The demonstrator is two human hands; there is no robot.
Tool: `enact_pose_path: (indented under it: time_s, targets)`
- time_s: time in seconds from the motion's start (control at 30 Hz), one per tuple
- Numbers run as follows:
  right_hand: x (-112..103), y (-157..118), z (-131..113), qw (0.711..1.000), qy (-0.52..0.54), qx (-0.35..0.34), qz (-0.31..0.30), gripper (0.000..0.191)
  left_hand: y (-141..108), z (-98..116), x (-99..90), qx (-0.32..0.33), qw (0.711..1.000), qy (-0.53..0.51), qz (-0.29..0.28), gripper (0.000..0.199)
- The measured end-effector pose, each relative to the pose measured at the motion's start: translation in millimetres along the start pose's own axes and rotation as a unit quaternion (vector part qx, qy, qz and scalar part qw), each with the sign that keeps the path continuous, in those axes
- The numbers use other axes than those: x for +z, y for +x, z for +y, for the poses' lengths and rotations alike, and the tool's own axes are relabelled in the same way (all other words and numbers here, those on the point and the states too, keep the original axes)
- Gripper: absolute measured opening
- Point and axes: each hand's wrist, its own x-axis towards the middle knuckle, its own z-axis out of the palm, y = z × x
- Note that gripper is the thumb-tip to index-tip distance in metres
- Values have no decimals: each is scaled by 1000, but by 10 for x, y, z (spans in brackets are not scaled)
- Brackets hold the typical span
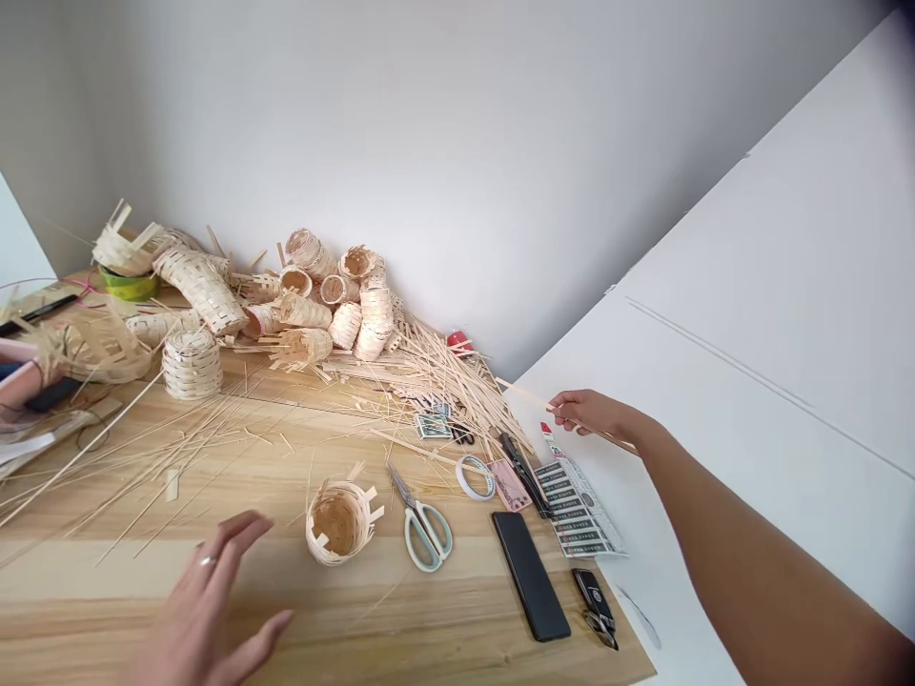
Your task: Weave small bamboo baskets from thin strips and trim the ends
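My right hand [576, 412] pinches a thin, flat bamboo strip [527, 393] out past the table's right side. The strip runs through the fingers and shows again beneath the wrist. My left hand [218, 600], with a ring on one finger, is held over the front of the table with thumb and fingers apart and nothing in it. To its right stands a small woven basket [341, 520], open at the top, with short strip ends jutting from its rim. Scissors [423, 529] with pale handles lie beside that basket.
Woven tubes [304, 310] are heaped against the wall, with loose bamboo strips [450, 381] spilling rightward. A round woven piece [192, 365] stands at left. Tape [476, 478], a utility knife [525, 474], a phone [530, 576], a car key [595, 600] and a calendar card [576, 510] lie at right.
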Motion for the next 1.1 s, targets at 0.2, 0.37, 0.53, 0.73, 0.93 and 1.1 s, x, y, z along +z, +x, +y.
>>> enact_pose_path:
  time_s: [0.2, 0.37, 0.53, 0.73, 0.93, 1.1]
  targets:
    - [338, -369, -70, 998, 59, -32, -3, 21, 535, 241, 468, -80, 985, -132, -73, 113]
    - [1042, -729, -150, 988, 120, -82, -41, 32, 670, 279, 560, -101, 968, -213, -86, 105]
    - [1701, -961, -429, 961, 203, -155, -103, 42, 725, 322, 574, -122, 961, -240, -70, 78]
    - [2102, -1036, -921, 933, 269, -201, -133, 45, 759, 312, 418, -101, 916, -371, -113, 71]
    - [2188, -1171, -1183, 908, 335, -216, -126, 42, 809, 325, 250, -100, 805, -545, -211, 83]
    - [2171, -1330, -1189, 904, 349, -217, -117, 37, 862, 413, 152, -105, 754, -593, -262, 81]
